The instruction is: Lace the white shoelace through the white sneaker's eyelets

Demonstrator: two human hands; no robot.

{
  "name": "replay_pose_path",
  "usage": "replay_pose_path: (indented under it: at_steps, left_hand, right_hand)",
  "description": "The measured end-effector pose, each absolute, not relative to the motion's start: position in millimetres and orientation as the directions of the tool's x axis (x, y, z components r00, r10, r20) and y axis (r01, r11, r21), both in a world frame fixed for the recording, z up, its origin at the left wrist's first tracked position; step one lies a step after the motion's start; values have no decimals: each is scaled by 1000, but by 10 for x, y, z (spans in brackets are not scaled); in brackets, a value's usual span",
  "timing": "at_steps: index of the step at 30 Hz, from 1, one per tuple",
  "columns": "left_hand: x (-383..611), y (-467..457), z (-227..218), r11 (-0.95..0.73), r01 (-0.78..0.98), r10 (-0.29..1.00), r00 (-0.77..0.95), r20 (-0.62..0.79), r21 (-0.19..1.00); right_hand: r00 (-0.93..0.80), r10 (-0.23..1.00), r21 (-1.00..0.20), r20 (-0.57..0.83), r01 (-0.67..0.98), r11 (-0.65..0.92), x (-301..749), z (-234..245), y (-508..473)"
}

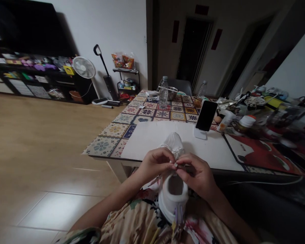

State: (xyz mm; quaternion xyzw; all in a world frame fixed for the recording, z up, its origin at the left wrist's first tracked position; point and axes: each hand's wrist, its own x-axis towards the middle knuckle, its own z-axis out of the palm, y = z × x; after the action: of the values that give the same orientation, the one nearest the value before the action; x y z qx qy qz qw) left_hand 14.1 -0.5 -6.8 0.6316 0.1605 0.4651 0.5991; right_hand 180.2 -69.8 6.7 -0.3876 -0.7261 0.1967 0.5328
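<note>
My left hand (155, 165) and right hand (196, 175) pinched a thin white lace (175, 165); the light, soft white sneaker (173, 206) would hold best at its collar (162, 198).

Cream garment (132, 220) with a multicoloured floral print

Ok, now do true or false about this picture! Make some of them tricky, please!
The left hand and right hand pinch a small tip above a white shoe. True.
The phone lies flat. False: it stands upright on a white stand.
A water bottle stands on the patterned tabletop. True.
The fan stands on the table. False: it stands by the far wall.
</note>
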Motion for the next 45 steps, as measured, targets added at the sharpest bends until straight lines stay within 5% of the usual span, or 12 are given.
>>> replay_pose_path:
  at_steps: [4,9,13,17,25,27,32,35,41,45]
  left_hand:
    - [106,-28,-53,-337,-269,746,509,430,903]
    - [106,-31,-48,-272,-218,752,560,348,937]
    - [139,-19,-77,-182,-269,799,519,302,946]
    - [128,-2,-65,-260,-233,782,519,346,937]
    - [105,16,-51,-337,-203,751,531,393,919]
    - [114,23,-64,-313,-201,763,530,371,928]
    - [119,24,-29,-237,-184,788,537,299,954]
    - [124,37,-24,-205,-191,785,554,277,960]
    - [139,164,-86,-117,-210,791,571,219,971]
    - [144,237,-90,-266,-76,821,505,267,961]
  right_hand:
    - [-60,784,-722,617,352,595,1778,29,-698]
    - [143,810,-811,569,258,525,1752,-93,-679]
    - [-45,745,-647,666,463,606,1807,-42,-674]
    - [-164,679,-487,716,580,653,1860,24,-683]
    - [-200,820,-744,537,345,572,1853,-22,-649]
    - [-174,783,-677,597,415,608,1845,-28,-639]
    - [-261,568,-286,780,659,695,1829,-2,-668]
    - [-320,521,-191,792,680,708,1839,12,-692]
    - [-313,496,-328,810,459,826,1904,14,-684]
    - [-425,488,-367,762,337,867,1929,45,-674]
